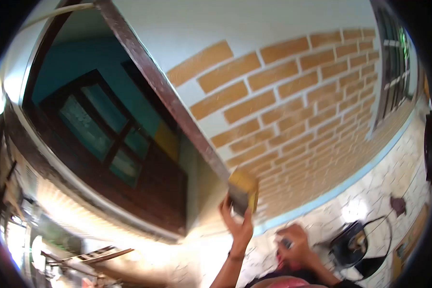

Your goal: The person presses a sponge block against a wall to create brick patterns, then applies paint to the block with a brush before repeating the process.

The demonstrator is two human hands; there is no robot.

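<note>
My left hand (240,228) grips a block-like yellow and grey sponge (244,189), raised beside the lower part of the brown door frame (163,91). Behind the sponge, the white wall (302,17) carries a pattern of orange-brown bricks (261,105) with pale lines between them. Lower and to the right, my right hand (295,242) has its fingers curled round a small dark object, blurred and too small to name.
Through the doorway stands a dark wooden door with glass panes (86,125). A black container (350,245) with a cable or handle sits on the tiled floor (321,218), near a dark cloth (397,205). A barred window (393,62) is at upper right.
</note>
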